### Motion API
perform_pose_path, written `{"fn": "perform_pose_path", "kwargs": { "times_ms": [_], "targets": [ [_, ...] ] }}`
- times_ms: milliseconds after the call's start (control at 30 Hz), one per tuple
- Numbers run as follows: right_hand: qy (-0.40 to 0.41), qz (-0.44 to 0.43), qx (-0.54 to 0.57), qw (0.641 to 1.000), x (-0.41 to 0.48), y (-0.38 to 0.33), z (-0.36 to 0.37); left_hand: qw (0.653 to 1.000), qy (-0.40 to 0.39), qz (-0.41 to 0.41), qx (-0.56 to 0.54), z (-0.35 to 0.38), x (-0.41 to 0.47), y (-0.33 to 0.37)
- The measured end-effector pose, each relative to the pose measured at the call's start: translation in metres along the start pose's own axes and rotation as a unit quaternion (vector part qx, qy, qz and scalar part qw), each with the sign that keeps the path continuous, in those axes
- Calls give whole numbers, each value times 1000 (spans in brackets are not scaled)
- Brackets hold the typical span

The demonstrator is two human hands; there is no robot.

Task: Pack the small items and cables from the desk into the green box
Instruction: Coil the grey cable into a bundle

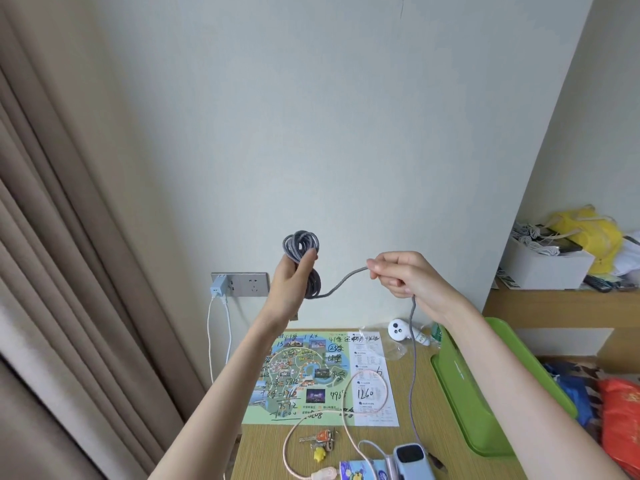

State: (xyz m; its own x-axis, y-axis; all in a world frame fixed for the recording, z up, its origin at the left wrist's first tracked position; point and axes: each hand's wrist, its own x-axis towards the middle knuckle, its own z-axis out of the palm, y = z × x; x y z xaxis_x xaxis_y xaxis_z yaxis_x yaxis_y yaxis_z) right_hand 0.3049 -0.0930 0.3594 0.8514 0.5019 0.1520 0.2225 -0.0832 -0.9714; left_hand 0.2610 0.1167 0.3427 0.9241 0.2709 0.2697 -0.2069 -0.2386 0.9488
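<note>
My left hand (292,282) is raised in front of the wall and grips a coil of grey braided cable (304,251). A loose stretch of the same cable runs right to my right hand (401,271), which pinches it; the rest hangs down toward the desk. The green box (460,382) stands at the desk's right edge, partly hidden by my right forearm. On the desk lie a pink cable (349,434), a bunch of keys (320,439), a power bank (412,460) and a white controller (403,332).
A map sheet (311,375) covers the middle of the desk. A wall socket (242,284) holds a blue charger with a white lead. Curtains hang at the left. A shelf at the right carries a white box (543,265) and a yellow bag.
</note>
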Motion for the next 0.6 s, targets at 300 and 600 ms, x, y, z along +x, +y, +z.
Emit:
{"fn": "perform_pose_path", "kwargs": {
  "times_ms": [300, 600],
  "targets": [
    [38, -46, -73, 996, 5, -12, 11, 969, -239, -17, 55, 17, -21, 3],
    [71, -55, -91, 992, 9, -10, 12, 946, -321, -45, 30, 24, -27, 12]
  ]
}}
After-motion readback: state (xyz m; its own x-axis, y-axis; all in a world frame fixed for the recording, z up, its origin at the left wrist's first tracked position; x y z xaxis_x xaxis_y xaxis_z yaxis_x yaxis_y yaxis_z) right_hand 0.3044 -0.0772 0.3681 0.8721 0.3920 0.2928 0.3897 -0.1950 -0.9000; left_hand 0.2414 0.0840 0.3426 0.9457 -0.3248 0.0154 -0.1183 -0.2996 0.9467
